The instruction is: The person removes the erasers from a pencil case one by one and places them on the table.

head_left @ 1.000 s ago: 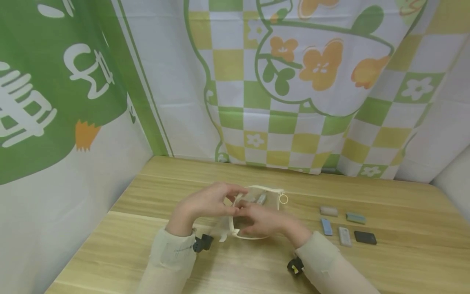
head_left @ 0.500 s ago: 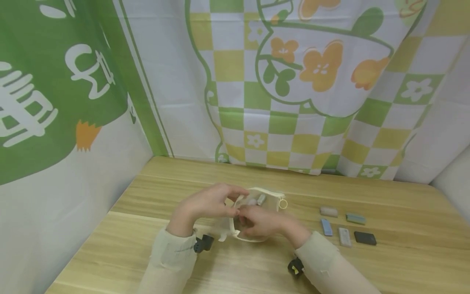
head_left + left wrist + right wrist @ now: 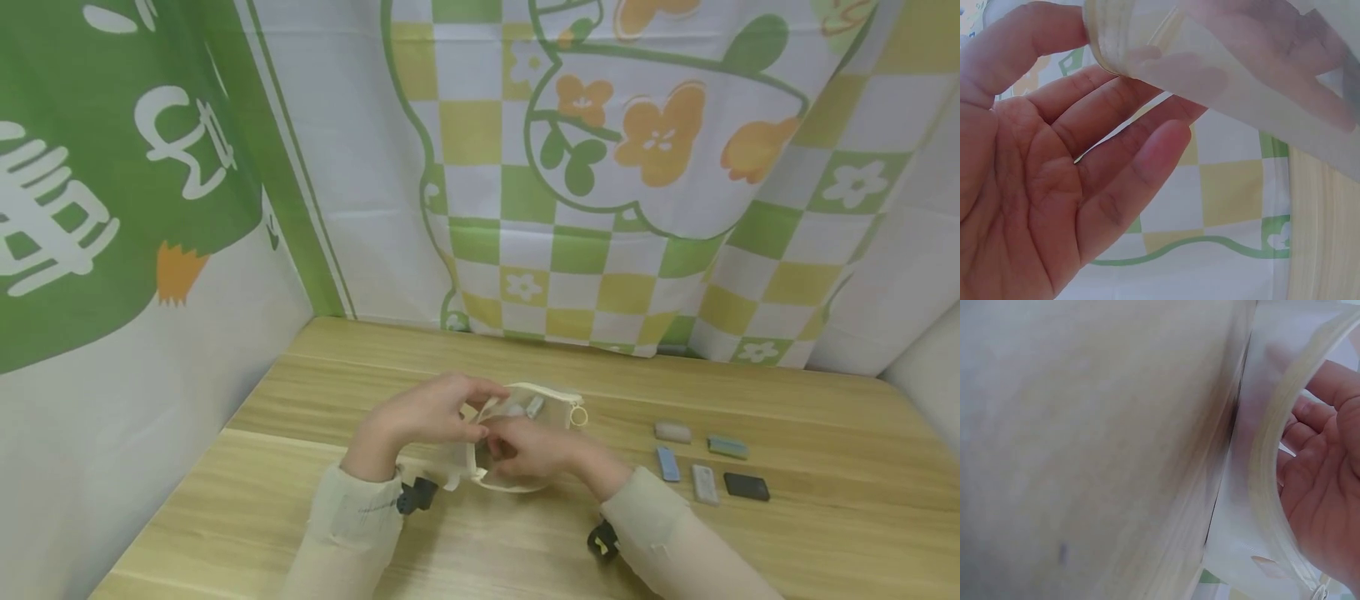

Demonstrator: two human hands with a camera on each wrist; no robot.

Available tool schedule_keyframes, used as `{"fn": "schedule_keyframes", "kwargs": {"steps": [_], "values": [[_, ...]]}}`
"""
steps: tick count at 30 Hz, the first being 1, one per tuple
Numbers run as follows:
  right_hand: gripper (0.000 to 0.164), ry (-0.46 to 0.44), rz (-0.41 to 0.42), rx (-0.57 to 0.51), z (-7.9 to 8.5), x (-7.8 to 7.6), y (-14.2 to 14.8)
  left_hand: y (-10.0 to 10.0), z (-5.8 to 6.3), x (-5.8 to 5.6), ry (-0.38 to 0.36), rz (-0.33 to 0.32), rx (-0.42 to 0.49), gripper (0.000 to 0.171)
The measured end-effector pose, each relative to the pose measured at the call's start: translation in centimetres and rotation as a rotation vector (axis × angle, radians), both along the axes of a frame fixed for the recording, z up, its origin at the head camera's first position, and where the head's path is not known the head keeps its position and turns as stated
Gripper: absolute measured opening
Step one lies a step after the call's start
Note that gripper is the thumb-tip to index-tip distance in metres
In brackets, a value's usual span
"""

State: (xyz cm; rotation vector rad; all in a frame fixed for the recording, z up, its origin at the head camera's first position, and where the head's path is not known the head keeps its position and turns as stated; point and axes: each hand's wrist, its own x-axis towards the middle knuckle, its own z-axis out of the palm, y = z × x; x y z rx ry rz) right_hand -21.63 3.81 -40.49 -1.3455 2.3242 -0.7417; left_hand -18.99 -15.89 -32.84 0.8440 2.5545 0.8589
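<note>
A translucent pouch [image 3: 557,393] with a cream zipper edge and a ring pull lies open on the table. My left hand [image 3: 429,410] holds its left rim, the thumb on one side and fingers on the other, as the left wrist view [image 3: 1107,37] shows. Through the opening reaches my right hand [image 3: 534,447], its fingers bent inside the pouch. In the left wrist view those fingers show blurred through the clear wall near a dark greyish patch; I cannot tell whether they hold something. A small pale grey piece [image 3: 535,407] lies in the pouch beyond the right hand.
Right of the pouch lie several small flat pieces: a beige one [image 3: 672,432], a green one [image 3: 727,447], a blue one [image 3: 667,464], a whitish one [image 3: 704,484] and a black one [image 3: 746,486]. A patterned curtain [image 3: 600,292] hangs behind the wooden table [image 3: 300,467].
My right hand's fingers have bent further inside the pouch. The small pale piece has shifted slightly in there. My left hand stays at the rim.
</note>
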Motion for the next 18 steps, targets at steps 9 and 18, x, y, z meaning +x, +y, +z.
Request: {"fn": "schedule_keyframes", "kwargs": {"steps": [9,18], "values": [[0.024,-0.009,-0.001,-0.004,-0.15,-0.12,0.07,-0.03,-0.05,-0.06,0.000,-0.018,0.022,0.057],[0.015,0.039,-0.012,0.000,0.00,0.08,-0.46,-0.21,-0.13,-0.07,-0.025,-0.015,0.052,0.058]]}}
